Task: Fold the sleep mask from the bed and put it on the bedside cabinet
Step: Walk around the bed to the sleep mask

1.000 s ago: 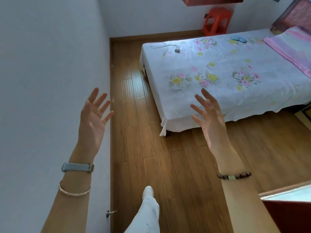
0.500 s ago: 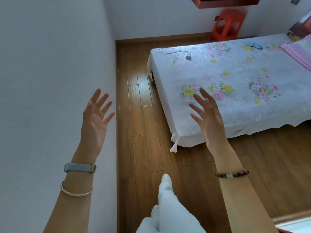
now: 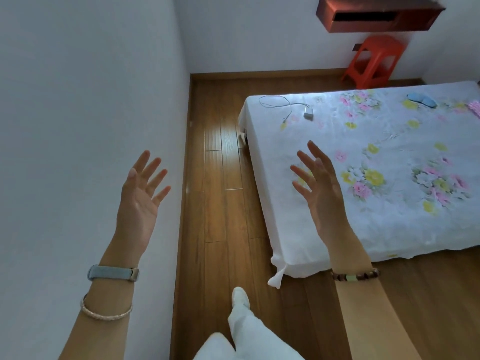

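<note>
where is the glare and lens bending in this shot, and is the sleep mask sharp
Head view: a pale sheen sits on the wooden floor and a washed-out bright patch on the bed near the charger; wide-angle bending curves the wall corner and the bed's edges; the blue sleep mask, far off, is soft but recognisable; both hands look fairly crisp.

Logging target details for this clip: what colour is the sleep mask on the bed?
Light blue; the sleep mask shows in the head view, the only one.
</note>
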`<state>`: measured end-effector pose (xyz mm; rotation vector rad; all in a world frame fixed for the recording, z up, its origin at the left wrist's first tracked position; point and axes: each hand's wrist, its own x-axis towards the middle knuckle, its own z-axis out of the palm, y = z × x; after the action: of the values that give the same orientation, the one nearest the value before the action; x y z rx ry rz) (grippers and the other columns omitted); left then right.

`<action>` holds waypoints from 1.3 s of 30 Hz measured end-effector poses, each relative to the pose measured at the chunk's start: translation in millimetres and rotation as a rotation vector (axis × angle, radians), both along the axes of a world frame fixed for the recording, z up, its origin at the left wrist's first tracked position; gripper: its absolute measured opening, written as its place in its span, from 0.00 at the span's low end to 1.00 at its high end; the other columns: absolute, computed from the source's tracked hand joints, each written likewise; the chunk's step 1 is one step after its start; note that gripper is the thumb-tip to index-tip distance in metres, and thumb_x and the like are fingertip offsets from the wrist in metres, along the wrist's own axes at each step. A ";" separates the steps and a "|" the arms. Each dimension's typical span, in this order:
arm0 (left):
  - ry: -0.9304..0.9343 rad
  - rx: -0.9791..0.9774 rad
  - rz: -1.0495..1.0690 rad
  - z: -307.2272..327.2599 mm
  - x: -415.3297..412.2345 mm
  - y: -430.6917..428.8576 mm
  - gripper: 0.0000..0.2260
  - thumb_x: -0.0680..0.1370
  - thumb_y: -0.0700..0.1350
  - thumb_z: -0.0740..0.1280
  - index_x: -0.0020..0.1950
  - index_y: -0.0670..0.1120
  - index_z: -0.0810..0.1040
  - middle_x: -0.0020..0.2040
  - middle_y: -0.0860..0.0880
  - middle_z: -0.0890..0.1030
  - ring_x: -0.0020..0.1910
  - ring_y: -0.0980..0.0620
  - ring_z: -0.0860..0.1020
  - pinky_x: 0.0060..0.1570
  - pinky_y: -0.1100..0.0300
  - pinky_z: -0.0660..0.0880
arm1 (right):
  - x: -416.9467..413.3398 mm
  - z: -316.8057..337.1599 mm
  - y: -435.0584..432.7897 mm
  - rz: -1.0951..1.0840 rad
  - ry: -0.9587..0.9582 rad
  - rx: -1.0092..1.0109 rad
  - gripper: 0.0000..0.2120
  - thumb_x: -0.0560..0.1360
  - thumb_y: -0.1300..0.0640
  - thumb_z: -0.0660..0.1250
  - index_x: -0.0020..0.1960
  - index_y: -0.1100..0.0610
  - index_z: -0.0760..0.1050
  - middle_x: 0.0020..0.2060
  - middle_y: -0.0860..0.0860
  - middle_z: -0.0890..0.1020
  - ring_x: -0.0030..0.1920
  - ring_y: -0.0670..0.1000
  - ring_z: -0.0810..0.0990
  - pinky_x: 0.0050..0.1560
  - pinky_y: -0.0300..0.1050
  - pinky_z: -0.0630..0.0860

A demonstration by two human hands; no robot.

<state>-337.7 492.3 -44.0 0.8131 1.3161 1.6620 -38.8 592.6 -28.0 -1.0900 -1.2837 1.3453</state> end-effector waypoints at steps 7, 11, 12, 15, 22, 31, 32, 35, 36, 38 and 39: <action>-0.004 -0.005 0.032 4.1 -23.1 81.7 0.23 0.82 0.56 0.47 0.75 0.54 0.65 0.75 0.48 0.70 0.72 0.47 0.71 0.71 0.43 0.65 | -35.3 3.4 93.8 0.040 -0.015 0.020 0.24 0.79 0.43 0.53 0.74 0.43 0.65 0.73 0.46 0.72 0.67 0.49 0.77 0.69 0.57 0.71; 0.000 0.011 0.028 8.5 -45.0 134.9 0.24 0.81 0.57 0.48 0.76 0.54 0.64 0.75 0.48 0.70 0.72 0.48 0.71 0.70 0.44 0.66 | -54.7 3.0 139.7 0.039 0.003 0.004 0.23 0.78 0.42 0.54 0.73 0.42 0.66 0.72 0.46 0.73 0.67 0.49 0.77 0.70 0.58 0.71; 0.002 0.014 0.025 8.2 -50.5 150.0 0.24 0.81 0.57 0.48 0.76 0.53 0.64 0.75 0.48 0.70 0.72 0.47 0.71 0.71 0.44 0.66 | -60.1 2.6 152.2 0.036 0.002 0.006 0.23 0.78 0.42 0.53 0.72 0.41 0.66 0.72 0.46 0.73 0.67 0.49 0.77 0.70 0.58 0.71; 0.020 0.018 0.009 6.1 -67.5 198.6 0.24 0.81 0.56 0.47 0.76 0.53 0.63 0.76 0.47 0.69 0.72 0.47 0.70 0.72 0.43 0.65 | -78.6 1.9 196.4 0.029 -0.008 0.020 0.21 0.78 0.42 0.52 0.70 0.40 0.66 0.73 0.47 0.72 0.67 0.50 0.77 0.70 0.58 0.70; 0.026 0.038 -0.041 10.3 -131.6 325.0 0.23 0.82 0.56 0.48 0.76 0.54 0.64 0.76 0.48 0.69 0.73 0.47 0.70 0.72 0.42 0.64 | -142.4 9.7 317.9 0.000 0.028 0.032 0.22 0.78 0.42 0.51 0.71 0.42 0.65 0.73 0.47 0.71 0.68 0.50 0.76 0.70 0.58 0.70; 0.046 0.042 -0.084 25.5 -204.7 468.6 0.23 0.82 0.56 0.47 0.76 0.54 0.63 0.76 0.48 0.69 0.73 0.47 0.70 0.72 0.42 0.64 | -213.8 22.8 445.6 -0.029 0.049 0.013 0.26 0.75 0.42 0.49 0.70 0.48 0.64 0.74 0.50 0.69 0.70 0.54 0.74 0.72 0.58 0.68; 0.047 0.043 -0.089 25.8 -209.5 482.0 0.23 0.82 0.56 0.47 0.76 0.54 0.63 0.76 0.49 0.69 0.73 0.47 0.70 0.72 0.43 0.65 | -218.5 22.8 457.4 -0.033 0.046 0.008 0.25 0.75 0.42 0.49 0.70 0.48 0.65 0.74 0.50 0.69 0.70 0.54 0.74 0.72 0.59 0.68; 0.037 0.045 -0.096 23.8 -221.7 521.5 0.23 0.83 0.55 0.46 0.76 0.54 0.63 0.76 0.50 0.69 0.73 0.48 0.70 0.72 0.42 0.64 | -230.7 20.4 494.9 -0.038 0.039 -0.003 0.25 0.75 0.41 0.50 0.69 0.47 0.66 0.74 0.50 0.70 0.70 0.54 0.74 0.71 0.59 0.69; 0.033 0.045 -0.095 22.3 -225.6 535.1 0.23 0.83 0.55 0.46 0.76 0.54 0.63 0.76 0.49 0.69 0.73 0.48 0.70 0.72 0.42 0.64 | -234.7 18.8 508.8 -0.041 0.036 -0.004 0.24 0.76 0.41 0.50 0.69 0.46 0.66 0.74 0.49 0.70 0.69 0.53 0.75 0.71 0.59 0.69; 0.028 0.044 -0.093 18.8 -233.8 563.9 0.23 0.82 0.55 0.46 0.76 0.54 0.63 0.76 0.49 0.68 0.73 0.48 0.70 0.72 0.42 0.64 | -242.7 14.8 539.2 -0.048 0.026 -0.002 0.24 0.76 0.41 0.50 0.69 0.45 0.66 0.73 0.49 0.71 0.69 0.53 0.75 0.71 0.58 0.70; 0.028 0.041 -0.091 17.1 -238.1 578.8 0.23 0.82 0.55 0.46 0.76 0.54 0.63 0.76 0.49 0.68 0.73 0.48 0.70 0.72 0.42 0.64 | -247.2 12.5 555.3 -0.052 0.020 -0.005 0.23 0.76 0.42 0.51 0.69 0.44 0.66 0.73 0.48 0.71 0.68 0.53 0.76 0.71 0.58 0.70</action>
<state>-575.9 1071.2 -27.0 0.9099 1.2488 1.6159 -286.0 1147.9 -15.5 -1.1035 -1.2303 1.3178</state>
